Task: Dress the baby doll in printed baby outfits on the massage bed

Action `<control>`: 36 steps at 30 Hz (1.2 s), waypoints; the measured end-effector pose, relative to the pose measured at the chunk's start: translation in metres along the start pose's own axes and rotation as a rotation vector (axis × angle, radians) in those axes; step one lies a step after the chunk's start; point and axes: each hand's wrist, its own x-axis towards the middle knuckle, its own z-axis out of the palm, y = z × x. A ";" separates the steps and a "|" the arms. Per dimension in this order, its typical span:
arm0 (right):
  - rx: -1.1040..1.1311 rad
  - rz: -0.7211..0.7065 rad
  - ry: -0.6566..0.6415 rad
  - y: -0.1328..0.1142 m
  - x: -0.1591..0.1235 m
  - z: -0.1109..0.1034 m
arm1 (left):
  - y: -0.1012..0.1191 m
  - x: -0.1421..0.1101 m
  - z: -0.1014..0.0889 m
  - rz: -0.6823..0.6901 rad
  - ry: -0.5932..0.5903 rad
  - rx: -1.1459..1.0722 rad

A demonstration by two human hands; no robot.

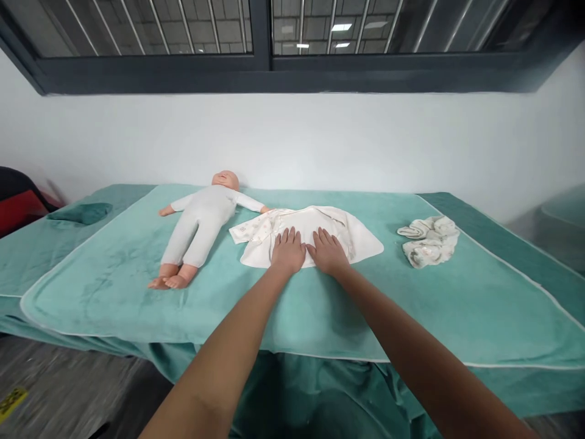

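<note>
A white baby garment [326, 218] with a patterned sleeve at its left lies spread on the green bed cover. My left hand [289, 251] rests flat on the garment's near middle, fingers stretched forward. Beside it, thumbs nearly touching, my right hand [328, 251] presses flat on the same cloth, its fingers also extended. Neither hand grips anything. To the left lies a baby doll [206, 210] on its back in a white long-sleeved suit, one of its hands close to the garment's sleeve.
Some folded white patterned cloths [432, 242] lie at the right. The green cover [119, 305] spreads over the bed and hangs down its front. Behind are a white wall [292, 140] and a dark-framed barred window [260, 76]. A red and black object [21, 210] stands at far left.
</note>
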 end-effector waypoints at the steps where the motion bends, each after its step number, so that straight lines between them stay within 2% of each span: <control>1: 0.014 -0.018 0.006 0.000 -0.010 -0.001 | -0.002 -0.005 -0.002 0.000 0.006 0.000; 4: 0.104 -0.146 0.043 0.011 -0.038 -0.002 | -0.007 -0.018 -0.006 -0.006 0.039 -0.003; 6: 0.204 -0.219 0.120 0.031 -0.051 -0.004 | -0.011 -0.026 -0.008 -0.007 0.070 -0.008; 7: 0.256 -0.212 0.182 0.044 -0.055 -0.006 | -0.012 -0.029 -0.009 -0.008 0.086 -0.012; 9: 0.340 -0.053 0.337 0.076 -0.057 -0.011 | -0.014 -0.034 -0.010 -0.011 0.118 -0.019; 11: 0.374 0.219 0.459 0.110 -0.053 -0.016 | -0.015 -0.036 -0.010 -0.015 0.150 -0.027; 13: 0.376 0.415 0.483 0.139 -0.047 -0.021 | -0.015 -0.036 -0.010 -0.022 0.182 -0.034; 15: 0.369 0.485 0.448 0.161 -0.041 -0.024 | -0.015 -0.036 -0.010 -0.030 0.210 -0.040; 17: 0.369 0.473 0.397 0.173 -0.034 -0.025 | -0.014 -0.035 -0.010 -0.038 0.233 -0.047; 21: 0.427 0.383 0.280 0.180 -0.014 -0.029 | -0.013 -0.035 -0.011 -0.049 0.265 -0.059; 26: 0.618 0.231 0.124 0.176 0.007 -0.035 | -0.010 -0.034 -0.012 -0.085 0.289 -0.077; 32: 0.808 0.123 0.076 0.165 0.012 -0.029 | -0.010 -0.035 -0.011 -0.089 0.294 -0.082; 36: 0.928 0.119 0.047 0.164 0.007 -0.026 | -0.012 -0.035 -0.010 -0.085 0.292 -0.084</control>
